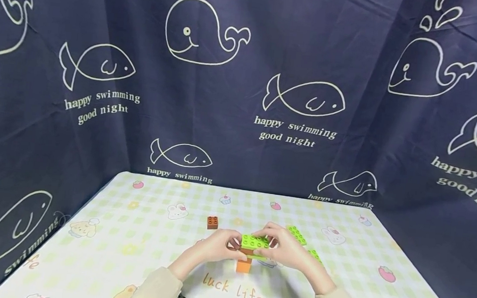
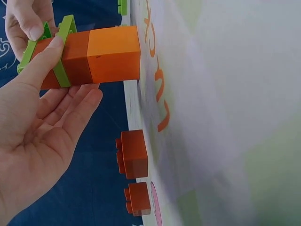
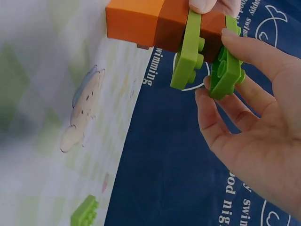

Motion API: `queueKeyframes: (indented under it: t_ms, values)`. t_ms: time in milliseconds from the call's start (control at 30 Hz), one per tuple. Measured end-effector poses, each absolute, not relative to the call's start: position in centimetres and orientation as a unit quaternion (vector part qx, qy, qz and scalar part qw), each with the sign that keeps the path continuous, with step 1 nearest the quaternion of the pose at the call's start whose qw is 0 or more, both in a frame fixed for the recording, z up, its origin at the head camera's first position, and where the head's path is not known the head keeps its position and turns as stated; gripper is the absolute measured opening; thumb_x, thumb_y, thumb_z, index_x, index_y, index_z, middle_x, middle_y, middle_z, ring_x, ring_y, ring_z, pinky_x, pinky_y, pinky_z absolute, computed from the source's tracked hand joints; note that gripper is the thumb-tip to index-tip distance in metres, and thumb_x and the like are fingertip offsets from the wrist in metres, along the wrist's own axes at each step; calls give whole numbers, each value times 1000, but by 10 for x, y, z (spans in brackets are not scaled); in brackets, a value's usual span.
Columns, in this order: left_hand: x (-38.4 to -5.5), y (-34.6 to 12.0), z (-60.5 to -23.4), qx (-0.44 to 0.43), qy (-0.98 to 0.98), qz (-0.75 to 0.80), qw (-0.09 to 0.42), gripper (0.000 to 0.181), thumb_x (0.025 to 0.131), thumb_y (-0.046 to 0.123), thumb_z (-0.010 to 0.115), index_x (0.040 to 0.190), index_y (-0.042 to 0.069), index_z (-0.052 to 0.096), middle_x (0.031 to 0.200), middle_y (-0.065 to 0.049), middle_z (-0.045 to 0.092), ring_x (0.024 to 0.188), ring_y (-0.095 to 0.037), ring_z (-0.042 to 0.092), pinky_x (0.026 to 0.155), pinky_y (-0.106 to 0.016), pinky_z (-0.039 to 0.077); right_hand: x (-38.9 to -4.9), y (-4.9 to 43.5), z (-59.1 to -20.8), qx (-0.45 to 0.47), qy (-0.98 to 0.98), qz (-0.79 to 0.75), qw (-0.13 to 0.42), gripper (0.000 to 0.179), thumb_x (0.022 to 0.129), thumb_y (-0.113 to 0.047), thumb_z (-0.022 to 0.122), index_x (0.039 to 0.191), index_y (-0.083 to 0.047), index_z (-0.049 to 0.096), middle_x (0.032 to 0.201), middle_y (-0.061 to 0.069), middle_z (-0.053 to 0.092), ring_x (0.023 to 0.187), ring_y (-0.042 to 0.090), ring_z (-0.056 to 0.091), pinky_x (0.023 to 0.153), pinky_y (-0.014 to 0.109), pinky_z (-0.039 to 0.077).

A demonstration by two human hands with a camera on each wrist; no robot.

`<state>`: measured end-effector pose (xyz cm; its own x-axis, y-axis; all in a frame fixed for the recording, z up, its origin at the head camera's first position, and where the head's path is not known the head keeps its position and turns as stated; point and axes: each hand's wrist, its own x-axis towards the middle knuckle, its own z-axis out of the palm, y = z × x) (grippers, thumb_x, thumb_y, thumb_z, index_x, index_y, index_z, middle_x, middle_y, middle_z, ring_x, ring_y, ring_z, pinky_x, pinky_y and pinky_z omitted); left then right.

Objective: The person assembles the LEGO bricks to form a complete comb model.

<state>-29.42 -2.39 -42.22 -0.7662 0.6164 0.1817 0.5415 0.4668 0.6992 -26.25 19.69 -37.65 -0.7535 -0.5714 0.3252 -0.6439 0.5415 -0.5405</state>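
Observation:
A tower of building bricks stands upright on the cloth between both hands. At its base is an orange brick (image 2: 115,54), with a brown brick (image 2: 75,59) on it, then a light green plate (image 3: 188,54), more brown, and a green studded plate (image 1: 255,242) on top. My left hand (image 1: 221,246) grips the tower at its upper part, thumb across the near side and fingers behind. From the other side my right hand (image 1: 287,248) pinches the top green plate, which overhangs the brown brick toward that hand.
Loose brown bricks (image 2: 135,153) lie on the cloth beyond the left hand; one brown brick (image 1: 212,222) shows in the head view. Two green bricks (image 1: 296,234) sit behind and beside the right hand. A dark printed curtain (image 1: 243,92) surrounds the table's far edge.

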Motion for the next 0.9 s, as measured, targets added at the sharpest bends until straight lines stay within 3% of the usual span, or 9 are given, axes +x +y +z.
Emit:
queueKeyframes:
  t_ms: [367, 700, 900]
  values:
    - [-291, -23, -420, 337, 857, 388, 45, 25, 78, 35, 75, 91, 16, 65, 90, 5, 67, 81, -2, 59, 72, -15, 51, -262, 195, -390, 341, -873, 328, 120, 30, 80, -22, 74, 106, -10, 66, 96, -2, 61, 84, 8, 53, 66, 28, 52]
    - [-290, -21, -417, 336, 864, 373, 40, 28, 78, 35, 74, 91, 13, 64, 91, 2, 68, 81, -4, 61, 70, -14, 51, -261, 195, -395, 306, -879, 344, 122, 32, 80, -31, 74, 106, -15, 66, 99, -7, 62, 87, 5, 53, 71, 28, 50]
    - [-290, -21, -418, 333, 866, 370, 39, 28, 78, 36, 74, 94, 15, 66, 92, 4, 67, 80, -2, 60, 70, -15, 51, -259, 192, -400, 278, -887, 355, 106, 36, 80, -35, 73, 107, -13, 66, 104, -1, 66, 90, 12, 57, 72, 23, 50]
